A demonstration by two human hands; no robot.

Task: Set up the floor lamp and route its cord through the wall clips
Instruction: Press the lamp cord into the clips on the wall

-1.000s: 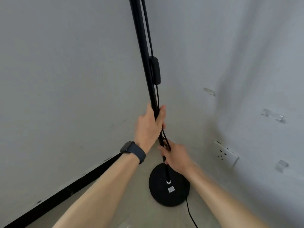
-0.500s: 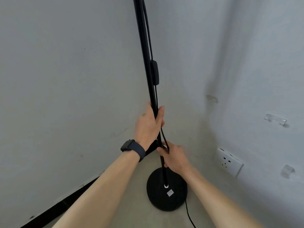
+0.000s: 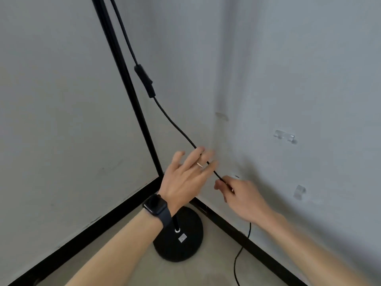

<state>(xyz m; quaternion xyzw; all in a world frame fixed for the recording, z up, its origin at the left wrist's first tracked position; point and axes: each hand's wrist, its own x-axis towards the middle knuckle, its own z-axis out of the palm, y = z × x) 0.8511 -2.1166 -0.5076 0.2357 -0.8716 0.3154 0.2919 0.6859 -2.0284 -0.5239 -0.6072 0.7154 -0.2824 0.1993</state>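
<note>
Black cord (image 3: pixel 175 124) runs pinched in your right hand (image 3: pixel 241 198), fingers closed on it, while your left hand (image 3: pixel 185 178) is spread open beside it, gripping nothing. Above your right hand the cord rises past an inline switch (image 3: pixel 145 80) along the lamp pole (image 3: pixel 127 83); below that hand it drops to the floor. The lamp base (image 3: pixel 181 240) sits in the corner under your left wrist. Clear wall clips (image 3: pixel 284 136) (image 3: pixel 299 191) (image 3: pixel 222 116) are fixed to the wall right of your right hand, apart from it. Keep the cord lightly taut, bring it level with the nearest clip, and press it in without tugging the pole.
</note>
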